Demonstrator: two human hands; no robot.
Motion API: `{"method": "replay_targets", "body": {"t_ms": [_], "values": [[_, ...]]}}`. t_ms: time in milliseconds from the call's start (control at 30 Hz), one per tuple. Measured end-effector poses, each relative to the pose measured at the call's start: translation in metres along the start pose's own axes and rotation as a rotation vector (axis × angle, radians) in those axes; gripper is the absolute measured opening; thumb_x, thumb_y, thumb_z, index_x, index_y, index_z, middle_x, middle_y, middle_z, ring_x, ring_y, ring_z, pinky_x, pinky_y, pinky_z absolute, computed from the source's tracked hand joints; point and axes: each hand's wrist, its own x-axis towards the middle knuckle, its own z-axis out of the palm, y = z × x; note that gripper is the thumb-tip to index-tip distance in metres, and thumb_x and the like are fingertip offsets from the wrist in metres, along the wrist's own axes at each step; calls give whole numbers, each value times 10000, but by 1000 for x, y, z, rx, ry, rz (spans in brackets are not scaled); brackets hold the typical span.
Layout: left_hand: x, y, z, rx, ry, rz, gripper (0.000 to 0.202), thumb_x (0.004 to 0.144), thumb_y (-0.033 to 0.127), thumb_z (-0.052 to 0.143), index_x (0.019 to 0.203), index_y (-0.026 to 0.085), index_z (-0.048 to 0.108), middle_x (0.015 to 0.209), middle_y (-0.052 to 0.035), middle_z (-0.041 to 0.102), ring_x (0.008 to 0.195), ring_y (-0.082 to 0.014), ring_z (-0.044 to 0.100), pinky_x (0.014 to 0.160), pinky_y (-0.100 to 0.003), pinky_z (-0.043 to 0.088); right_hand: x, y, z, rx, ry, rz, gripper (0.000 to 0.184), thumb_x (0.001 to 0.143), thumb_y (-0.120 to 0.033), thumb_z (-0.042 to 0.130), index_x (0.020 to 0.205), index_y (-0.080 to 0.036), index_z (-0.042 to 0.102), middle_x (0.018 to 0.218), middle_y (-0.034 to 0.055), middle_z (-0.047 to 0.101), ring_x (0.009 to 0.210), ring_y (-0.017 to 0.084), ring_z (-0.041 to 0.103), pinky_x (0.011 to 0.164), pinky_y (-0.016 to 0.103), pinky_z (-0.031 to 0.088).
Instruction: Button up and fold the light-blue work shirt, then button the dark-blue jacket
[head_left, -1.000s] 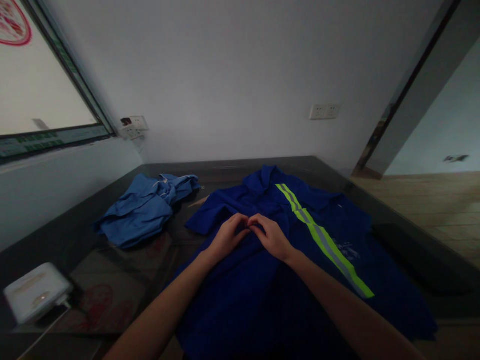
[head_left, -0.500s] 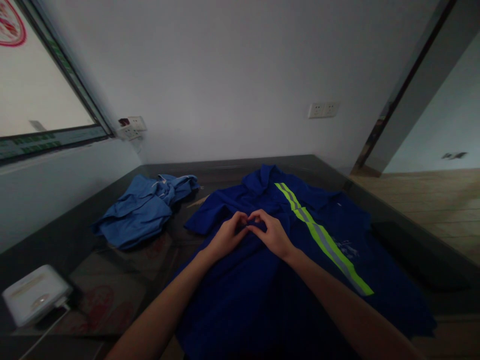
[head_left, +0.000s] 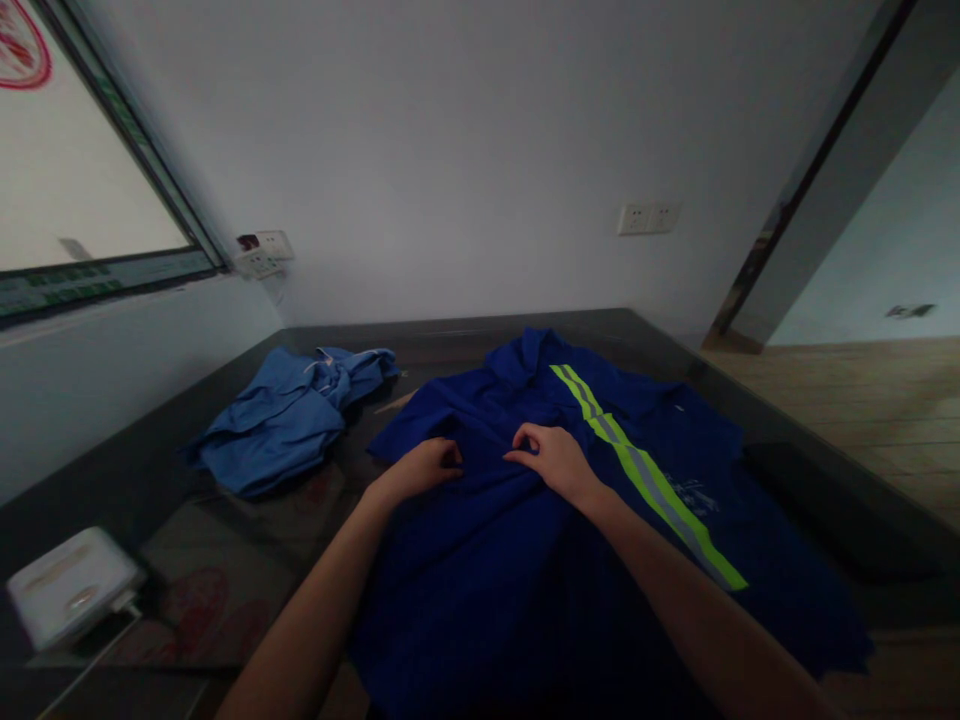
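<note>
A dark blue work shirt (head_left: 480, 560) lies spread over the table, with a yellow-green and grey reflective stripe (head_left: 645, 470) down its right part. Over the left part of the shirt is my left hand (head_left: 426, 465), its fingers loosely bent and the thumb apart from them. My right hand (head_left: 551, 458) is just left of the stripe, low over the fabric. Its index finger and thumb are curved toward each other with a small gap, and no cloth shows raised between them. Bare shirt fabric lies between the two hands.
A lighter blue garment (head_left: 274, 425) lies crumpled at the table's left. Nearer me stands a white box-shaped device (head_left: 75, 585) with a cable. A black flat object (head_left: 832, 510) lies at the right. Behind the dark table (head_left: 450, 335) is a wall with sockets (head_left: 649, 218).
My hands were together at the middle of the shirt, fingertips meeting over the fabric. Now they are apart: the left has moved left and slightly down, the right a little to the right.
</note>
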Motion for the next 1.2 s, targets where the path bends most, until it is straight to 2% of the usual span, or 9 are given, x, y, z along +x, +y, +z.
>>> {"method": "replay_targets", "body": {"t_ms": [133, 267, 367, 433, 567, 767, 933, 1067, 1200], "values": [[-1, -2, -2, -15, -1, -26, 81, 748, 275, 593, 772, 197, 592, 712, 5, 619, 648, -151, 554, 567, -225, 370, 2, 6, -4, -48, 27, 26, 127, 760, -370, 701, 748, -249, 667, 646, -9, 624, 610, 157, 571, 546, 257, 311], [0, 13, -7, -93, 210, 45, 93, 840, 281, 503, 839, 205, 554, 774, 9, 605, 697, -144, 550, 621, -231, 377, 5, 12, -6, -97, 57, 60, 83, 794, -310, 668, 749, -242, 656, 682, 4, 637, 644, 175, 573, 567, 274, 327], [-2, 34, -9, -173, 364, 62, 117, 851, 300, 511, 871, 193, 552, 735, 20, 564, 666, -134, 516, 613, -229, 368, 4, 9, -7, -121, 117, -43, 50, 803, -187, 636, 775, -226, 650, 794, 30, 660, 773, 201, 579, 657, 299, 365], [-4, 47, -6, -235, 402, 81, 144, 846, 324, 535, 877, 186, 563, 705, 30, 537, 634, -124, 488, 591, -224, 359, 2, 2, -7, -96, 165, -121, 118, 818, -118, 589, 823, -218, 649, 860, 39, 673, 859, 216, 576, 743, 330, 369], [-8, 64, 4, -352, 400, 122, 170, 839, 341, 559, 866, 175, 585, 704, 29, 549, 630, -115, 486, 592, -221, 371, -2, -13, -3, 104, 191, -153, 112, 865, -166, 550, 899, -212, 645, 907, 40, 687, 851, 202, 589, 791, 348, 375], [-7, 69, 9, -481, 399, 107, 174, 839, 335, 542, 828, 167, 586, 700, 13, 585, 636, -123, 521, 592, -223, 395, -2, -16, 1, 498, -50, -113, 177, 798, -340, 653, 881, -189, 615, 835, 18, 655, 785, 168, 601, 732, 282, 440], [-7, 70, 8, -541, 455, 70, 177, 829, 342, 553, 808, 167, 574, 627, 38, 544, 574, -106, 486, 547, -207, 356, 1, -11, 0, 529, -67, -52, 224, 717, -360, 717, 775, -185, 590, 775, -1, 611, 782, 168, 571, 742, 288, 433], [-7, 68, 11, -575, 394, 35, 207, 842, 372, 552, 876, 170, 578, 543, 68, 487, 481, -88, 415, 473, -198, 288, 1, -13, 0, 654, -141, -18, 257, 724, -397, 702, 822, -183, 600, 791, 5, 628, 771, 166, 578, 721, 284, 431], [-7, 67, 12, -590, 373, 65, 200, 850, 356, 551, 921, 172, 589, 603, 47, 553, 534, -101, 492, 503, -200, 350, 0, -12, 3, 701, -135, 12, 241, 725, -398, 696, 786, -178, 616, 771, 16, 650, 737, 167, 587, 680, 278, 431]]}}
